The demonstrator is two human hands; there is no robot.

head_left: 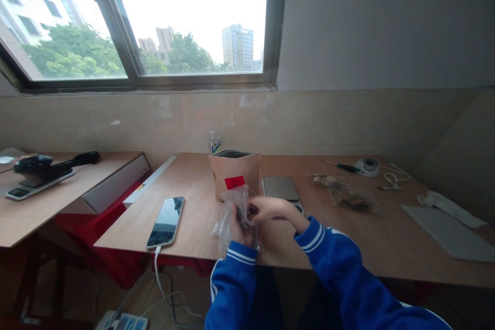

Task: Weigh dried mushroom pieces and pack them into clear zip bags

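My left hand [236, 231] grips a crumpled clear plastic bag [231, 211] near the front edge of the wooden table [348, 227]. My right hand [266, 208] is curled at the bag's mouth, its fingers closed on small dark pieces I cannot name. Both arms wear blue sleeves with white stripes. Just behind the hands stands an open brown paper pouch [234, 171] with a red label. A small flat scale [280, 188] lies to its right.
A phone [166, 221] lies on charge to the left. A small bottle [214, 142] stands behind the pouch. To the right are filled clear bags [346, 195], a screwdriver [344, 166], a tape roll [368, 165], cord, paper. A second desk [58, 191] at left holds another scale.
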